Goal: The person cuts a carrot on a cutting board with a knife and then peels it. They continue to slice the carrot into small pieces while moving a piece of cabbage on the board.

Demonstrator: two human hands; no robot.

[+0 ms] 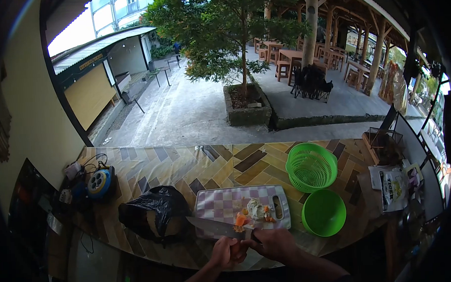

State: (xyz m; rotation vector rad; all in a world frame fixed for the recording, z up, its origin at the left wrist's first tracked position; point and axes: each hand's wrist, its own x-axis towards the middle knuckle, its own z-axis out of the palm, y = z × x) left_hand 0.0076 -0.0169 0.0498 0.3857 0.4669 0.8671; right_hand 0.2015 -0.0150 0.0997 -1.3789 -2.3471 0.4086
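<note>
My right hand [274, 244] is closed around the handle of a large kitchen knife [213, 227], its blade pointing left over the near edge of the cutting board [213, 203]. Close beside it, my left hand [224, 253] is curled with the fingers together; whatever is in them is hidden. The board has a pink and white check pattern and a handle slot on the right. On it lie an orange piece [241, 219], pale whitish scraps [256, 208] and small orange bits. What the orange piece is, I cannot make out.
A black plastic bag [161, 210] sits left of the board. To the right stand a green colander [312, 167] and a green bowl [324, 212]. A blue cable reel [99, 182] is at the far left, a printed plastic bag [393, 189] at the far right.
</note>
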